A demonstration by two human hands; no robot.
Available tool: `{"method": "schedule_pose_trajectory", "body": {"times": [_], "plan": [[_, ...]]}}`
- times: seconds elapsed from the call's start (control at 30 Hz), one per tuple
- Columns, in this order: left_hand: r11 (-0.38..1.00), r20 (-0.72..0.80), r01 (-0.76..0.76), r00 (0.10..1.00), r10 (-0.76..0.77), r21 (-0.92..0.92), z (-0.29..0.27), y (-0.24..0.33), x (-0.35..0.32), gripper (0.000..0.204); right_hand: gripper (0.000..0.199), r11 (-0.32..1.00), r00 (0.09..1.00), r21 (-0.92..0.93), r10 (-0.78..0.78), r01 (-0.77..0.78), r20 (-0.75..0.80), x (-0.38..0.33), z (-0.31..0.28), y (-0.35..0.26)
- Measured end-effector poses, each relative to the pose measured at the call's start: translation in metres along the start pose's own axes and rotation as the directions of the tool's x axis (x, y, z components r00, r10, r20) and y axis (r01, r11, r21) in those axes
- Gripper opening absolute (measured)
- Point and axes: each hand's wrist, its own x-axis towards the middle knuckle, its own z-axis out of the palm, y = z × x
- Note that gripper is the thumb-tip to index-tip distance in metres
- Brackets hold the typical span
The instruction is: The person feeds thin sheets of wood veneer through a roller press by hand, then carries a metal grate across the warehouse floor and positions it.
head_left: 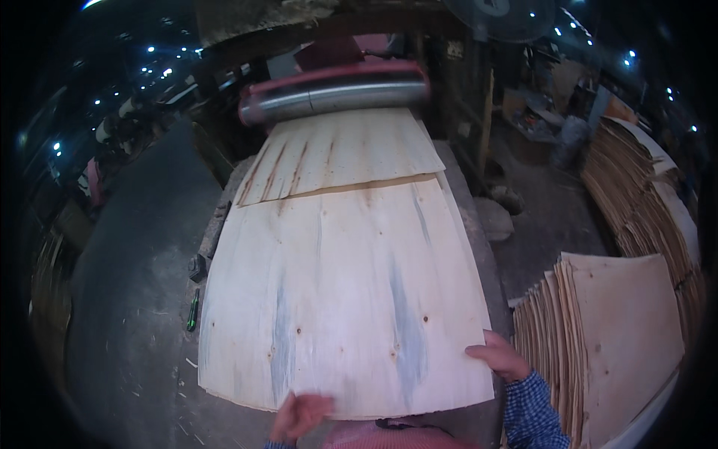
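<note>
A wide, pale wood veneer sheet (336,277), marked with knots and grey-blue streaks, lies in front of me. At its right edge, near the corner, my right hand (502,355) is closed with the thumb on top; the other fingers are partly hidden by the edge. My left hand (301,415) is at the near edge, its fingers smeared by motion, so their grip cannot be made out. Farther off, a shorter veneer sheet (340,153) with brown streaks overlaps the big one and reaches toward a shiny metal roller (336,96) with red parts around it.
Stacks of veneer sheets (628,337) stand close on my right, with a taller stack (636,194) behind. A green-and-black utility knife (193,310) and a small dark object (197,268) lie left of the sheet. A fan (497,15) hangs at the top.
</note>
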Motion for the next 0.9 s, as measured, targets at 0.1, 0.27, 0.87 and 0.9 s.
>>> {"method": "schedule_pose_trajectory", "body": {"times": [0.1,0.27,0.87,0.9], "plan": [[0.988,0.127,0.151,0.980,-0.151,0.009,0.021,-0.032,-0.040,0.072,0.049,0.979,0.990,0.192,-0.088,0.066,0.107,-0.004,0.012,-0.056],[0.702,-0.332,-0.679,0.727,0.602,-0.214,0.113,0.005,-0.018,0.061,0.049,0.949,0.998,0.309,-0.055,0.059,-0.022,-0.018,-0.009,-0.020],[0.918,-0.585,-0.388,0.726,0.362,0.086,0.015,-0.026,-0.045,0.058,0.049,0.939,0.997,0.342,0.043,-0.022,-0.056,-0.045,-0.018,0.013],[0.914,-0.593,-0.405,0.738,0.323,-0.007,0.004,-0.024,-0.038,0.050,0.047,0.953,0.993,0.294,0.101,-0.078,-0.067,-0.037,-0.026,0.027]]}}
